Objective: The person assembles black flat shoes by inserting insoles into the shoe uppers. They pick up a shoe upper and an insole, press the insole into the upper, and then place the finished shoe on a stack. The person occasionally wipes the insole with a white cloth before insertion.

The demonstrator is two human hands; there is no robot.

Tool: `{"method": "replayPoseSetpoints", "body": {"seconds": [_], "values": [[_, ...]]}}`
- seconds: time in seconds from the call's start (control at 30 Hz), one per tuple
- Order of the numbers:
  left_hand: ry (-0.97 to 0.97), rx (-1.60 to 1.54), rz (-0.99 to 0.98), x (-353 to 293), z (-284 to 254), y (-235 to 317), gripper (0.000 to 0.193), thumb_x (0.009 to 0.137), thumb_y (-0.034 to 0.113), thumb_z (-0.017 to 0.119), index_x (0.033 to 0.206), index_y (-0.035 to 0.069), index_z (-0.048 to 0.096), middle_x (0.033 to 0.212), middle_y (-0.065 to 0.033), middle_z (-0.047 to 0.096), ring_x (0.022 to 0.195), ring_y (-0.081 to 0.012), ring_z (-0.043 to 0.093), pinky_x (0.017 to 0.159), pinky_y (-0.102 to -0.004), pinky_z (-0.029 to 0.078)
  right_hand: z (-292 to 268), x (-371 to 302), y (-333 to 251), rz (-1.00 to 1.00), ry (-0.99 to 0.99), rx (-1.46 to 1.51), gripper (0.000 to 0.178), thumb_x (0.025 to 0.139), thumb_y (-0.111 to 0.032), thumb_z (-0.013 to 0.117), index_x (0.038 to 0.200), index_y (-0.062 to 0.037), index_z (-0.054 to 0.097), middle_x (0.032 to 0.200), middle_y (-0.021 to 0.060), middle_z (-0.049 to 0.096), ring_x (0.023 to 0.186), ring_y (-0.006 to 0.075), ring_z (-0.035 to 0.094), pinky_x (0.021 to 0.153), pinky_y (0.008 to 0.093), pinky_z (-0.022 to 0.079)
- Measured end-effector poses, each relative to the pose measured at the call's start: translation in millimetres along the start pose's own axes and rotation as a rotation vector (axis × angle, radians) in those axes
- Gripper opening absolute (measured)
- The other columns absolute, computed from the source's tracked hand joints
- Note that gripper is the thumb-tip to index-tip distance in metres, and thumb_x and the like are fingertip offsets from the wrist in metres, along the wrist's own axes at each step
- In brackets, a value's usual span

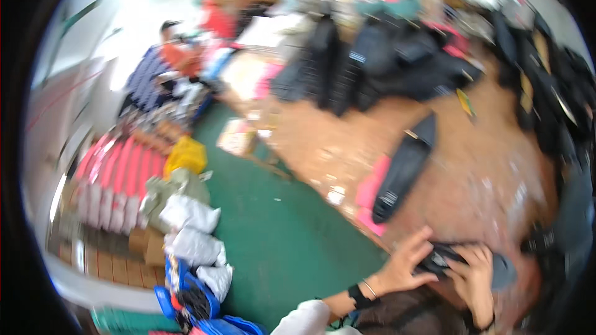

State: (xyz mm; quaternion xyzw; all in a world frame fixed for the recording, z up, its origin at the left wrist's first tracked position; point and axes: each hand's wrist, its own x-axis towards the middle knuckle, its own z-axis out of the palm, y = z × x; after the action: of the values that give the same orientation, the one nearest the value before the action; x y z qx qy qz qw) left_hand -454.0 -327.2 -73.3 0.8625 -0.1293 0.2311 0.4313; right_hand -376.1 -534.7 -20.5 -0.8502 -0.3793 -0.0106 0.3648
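Observation:
A dark shoe (437,259) lies low at the table's near edge, under my hands. Its far end shows as a grey pointed part (504,272). My right hand (475,276) is closed over the shoe from above, fingers curled on its upper. At the shoe's other end is my left hand (406,263), fingers and thumb spread apart; blur hides whether it touches. A second black pointed shoe (403,174), with a gold-coloured trim across its front, lies farther up the table, partly on a pink sheet (365,201).
Many black shoes (372,62) are heaped at the table's far side; more hang along the right edge (546,80). A yellow tool (465,103) lies near the heap. Left of the brown table (323,130) are green floor (273,223), white bags (192,229) and a seated person (177,56).

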Motion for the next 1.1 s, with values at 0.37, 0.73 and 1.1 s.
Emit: {"method": "replayPoseSetpoints", "body": {"seconds": [0.37,0.73,1.1], "values": [[-0.023,-0.052,-0.05,-13,20,-10,0.14,0.062,0.049,0.091,0.155,0.017,-0.008,0.151,-0.032,0.024,0.13,-0.0484,0.043,0.107,-0.0585,0.038,27,7,9,0.027,-0.094,0.203,0.028,0.066,-0.01,0.072,0.094,-0.0034,0.075,0.11,0.0112,0.067,0.104,0.0281,0.062,0.091,0.0404,0.049],[-0.192,-0.183,-0.231,-12,-7,-14,0.114,0.063,0.051,0.089,0.148,0.0,0.033,0.148,-0.0264,0.039,0.136,-0.0404,0.042,0.112,-0.0493,0.036,39,14,-6,-0.015,-0.285,0.043,0.034,0.075,-0.01,0.062,0.107,0.0025,0.068,0.122,0.0208,0.057,0.12,0.0377,0.054,0.104,0.0443,0.044],[-0.06,-0.197,-0.138,-13,16,-4,0.026,0.089,0.021,0.061,0.108,0.004,0.055,0.142,-0.0213,0.045,0.119,-0.0388,0.051,0.101,-0.0473,0.042,44,1,-2,-0.19,-0.383,0.019,0.025,0.084,-0.01,0.056,0.1,0.0018,0.071,0.117,0.0211,0.066,0.118,0.0355,0.059,0.108,0.0491,0.041]]}}
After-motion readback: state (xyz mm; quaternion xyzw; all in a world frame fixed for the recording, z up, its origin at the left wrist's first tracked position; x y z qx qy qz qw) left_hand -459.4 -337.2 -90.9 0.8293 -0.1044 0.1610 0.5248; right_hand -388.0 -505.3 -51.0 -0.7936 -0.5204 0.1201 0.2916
